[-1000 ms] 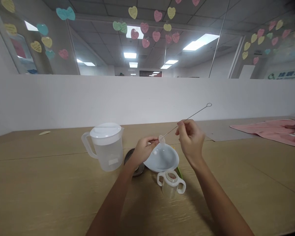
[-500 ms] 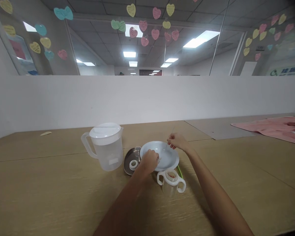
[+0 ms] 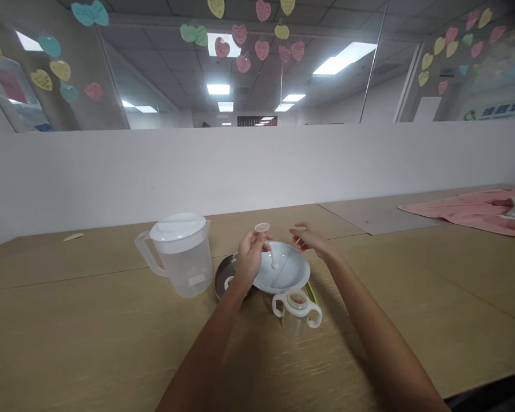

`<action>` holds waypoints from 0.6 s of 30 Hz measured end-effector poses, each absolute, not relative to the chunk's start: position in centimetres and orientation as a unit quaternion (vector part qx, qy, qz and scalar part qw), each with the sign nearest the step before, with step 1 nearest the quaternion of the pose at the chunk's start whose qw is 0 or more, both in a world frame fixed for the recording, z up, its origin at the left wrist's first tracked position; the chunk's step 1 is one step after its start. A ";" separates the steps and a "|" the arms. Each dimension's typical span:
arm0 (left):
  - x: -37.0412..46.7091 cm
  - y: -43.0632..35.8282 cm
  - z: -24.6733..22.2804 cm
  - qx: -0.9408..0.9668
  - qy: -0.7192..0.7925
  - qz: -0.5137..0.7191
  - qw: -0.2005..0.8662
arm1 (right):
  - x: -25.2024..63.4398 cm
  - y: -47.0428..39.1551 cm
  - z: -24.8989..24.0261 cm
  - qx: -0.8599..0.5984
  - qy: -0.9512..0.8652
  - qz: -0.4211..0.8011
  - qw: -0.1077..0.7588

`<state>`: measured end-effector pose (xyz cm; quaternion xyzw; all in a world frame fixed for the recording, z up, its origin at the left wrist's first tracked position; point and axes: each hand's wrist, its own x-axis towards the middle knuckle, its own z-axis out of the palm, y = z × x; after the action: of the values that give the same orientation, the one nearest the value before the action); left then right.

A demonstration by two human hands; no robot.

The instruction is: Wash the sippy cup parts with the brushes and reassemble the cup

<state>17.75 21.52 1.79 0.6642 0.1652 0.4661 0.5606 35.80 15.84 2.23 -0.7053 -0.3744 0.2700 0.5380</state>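
Note:
My left hand (image 3: 249, 257) is closed on a soft straw piece (image 3: 262, 228) with a round pale top. Its thin tube hangs down over the white bowl (image 3: 298, 280) and ends in a small white knob. Above the bowl's right rim is my right hand (image 3: 309, 239), fingers apart and holding nothing. A thin dark stick (image 3: 281, 272) lies slanted in the bowl. In front of the bowl stands a clear cup (image 3: 296, 312) with two white handles and some reddish bits showing in its mouth.
A lidded clear pitcher (image 3: 184, 257) stands to the left. Partly behind my left arm is a dark metal tray (image 3: 218, 281) with a white ring part (image 3: 228, 282). A green strip (image 3: 311, 293) pokes out beside the bowl. A pink cloth (image 3: 455, 212) lies far right.
My left hand has risen from the bowl, lifting the straw piece into view. My right hand has let go of the thin stick, which now lies in the bowl.

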 end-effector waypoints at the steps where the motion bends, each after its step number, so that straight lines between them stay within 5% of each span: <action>1: 17.4 21.0 2.7 0.655 0.147 0.468 0.575 | 35.2 15.2 3.2 -0.699 -0.376 0.262 0.550; 4: 16.0 19.1 5.2 0.694 0.101 0.439 0.561 | 32.1 12.1 6.5 -0.623 -0.482 0.238 0.567; 9: 14.6 16.8 6.9 0.751 0.044 0.393 0.530 | 26.7 7.2 9.9 -0.595 -0.651 0.096 0.462; 18: 14.0 15.7 7.5 0.818 0.083 0.337 0.460 | 25.6 5.4 10.5 -0.683 -0.589 -0.065 0.427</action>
<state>14.02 15.75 7.54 0.8176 0.0827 0.3367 0.4597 25.61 5.42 10.53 -0.6827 -0.5893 -0.0650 0.4272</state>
